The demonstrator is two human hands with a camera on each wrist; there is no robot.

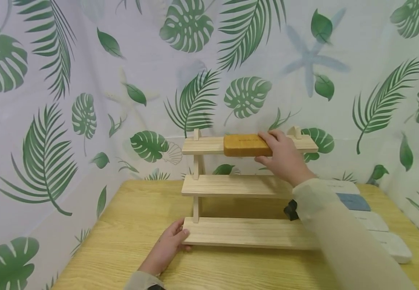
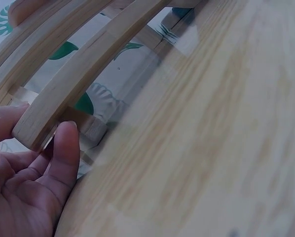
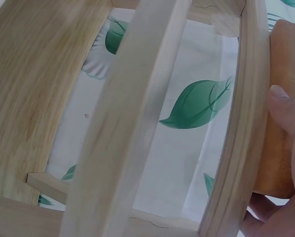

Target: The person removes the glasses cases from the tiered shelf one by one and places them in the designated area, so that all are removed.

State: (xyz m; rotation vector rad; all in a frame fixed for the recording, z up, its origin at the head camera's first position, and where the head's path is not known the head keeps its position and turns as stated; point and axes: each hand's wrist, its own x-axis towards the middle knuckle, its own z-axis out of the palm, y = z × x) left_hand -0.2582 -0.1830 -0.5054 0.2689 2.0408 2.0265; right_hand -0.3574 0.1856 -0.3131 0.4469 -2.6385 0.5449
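Note:
A three-tier pale wooden shelf stand (image 1: 249, 233) stands on the table. On its top board lies an orange rounded rectangular case (image 1: 246, 146) with small lettering on top. My right hand (image 1: 289, 161) grips the case's right end; in the right wrist view the thumb presses the side of the orange case (image 3: 281, 165), which shows a thin seam. Down at the bottom board's left end, my left hand (image 1: 167, 246) holds the stand. The left wrist view shows that hand (image 2: 34, 192) with fingers on both faces of the board end (image 2: 44, 121).
To the right of the stand, a row of similar rounded cases lies on the table: a blue case (image 1: 354, 202) among several whitish ones, such as the nearest white case (image 1: 394, 247). A leaf-patterned cloth (image 1: 202, 100) hangs behind the wood-grain table (image 1: 122, 225).

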